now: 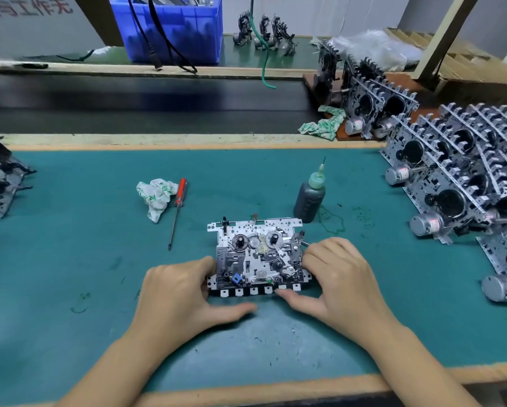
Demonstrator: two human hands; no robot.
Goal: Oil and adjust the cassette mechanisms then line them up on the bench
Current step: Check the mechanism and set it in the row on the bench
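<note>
My left hand (pixel 184 292) and right hand (pixel 334 277) hold the cassette mechanism (pixel 258 255) by its sides on the green mat (pixel 70 259). My fingertips hide behind it. More mechanisms (pixel 463 171) at right are cut off.

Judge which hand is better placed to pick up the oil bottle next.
Likely the right hand. The oil bottle stands just beyond it on the right side of the cassette mechanism. The left hand would have to cross over the mechanism.
</note>
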